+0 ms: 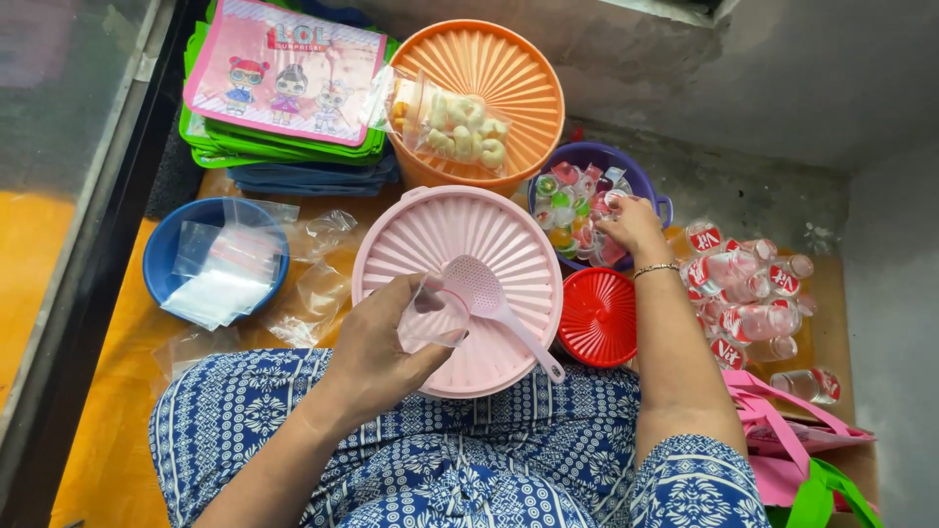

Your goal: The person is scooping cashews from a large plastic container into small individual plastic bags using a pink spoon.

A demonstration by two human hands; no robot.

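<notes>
Left hand (377, 347) grips clear plastic bag (430, 318); right hand (631, 223) pinches jelly cups (572, 210), colourful, small.

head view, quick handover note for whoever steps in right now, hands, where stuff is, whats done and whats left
Left hand: holds a small clear plastic bag open over the pink lid; the bag looks empty.
Right hand: reaching into the purple basket of small jelly cups, fingers on them.
A pink slotted scoop lies on the pink lid. One filled snack bag rests on the orange lid. Spare clear bags sit in the blue bowl; small water bottles lie at right.
Done: one bag filled. Left: this bag still unfilled.
</notes>
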